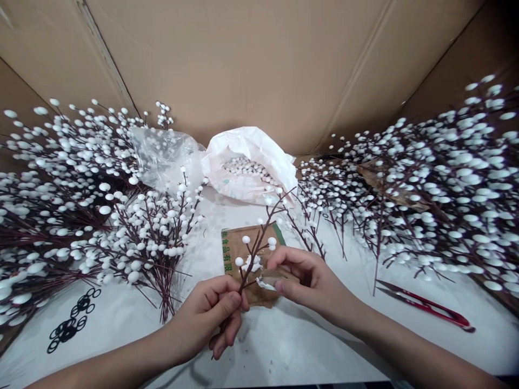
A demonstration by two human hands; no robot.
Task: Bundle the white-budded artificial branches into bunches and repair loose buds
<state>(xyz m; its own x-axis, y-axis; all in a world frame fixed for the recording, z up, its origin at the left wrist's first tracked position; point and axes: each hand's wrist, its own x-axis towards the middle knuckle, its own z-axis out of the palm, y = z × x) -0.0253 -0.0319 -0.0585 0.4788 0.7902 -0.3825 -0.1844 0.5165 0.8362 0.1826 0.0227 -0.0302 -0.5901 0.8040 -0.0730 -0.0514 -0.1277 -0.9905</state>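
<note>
Between the thumb and fingers of my left hand is the lower stem of an artificial berry branch, its brown twigs pointing up and away. A few white berries sit on it; some twig ends look bare. My right hand pinches a small folded piece of cardboard with white paste on its tip, close to a lower twig. Whether the tip touches the twig I cannot tell. Beneath both hands lies a brown cardboard sheet with green print and a white blob of paste on it.
A white bag of loose white berries stands open at the back, beside a clear plastic bag. Berry branches pile up left and right. Black rings lie front left, red thread snips at right. Cardboard walls enclose the table.
</note>
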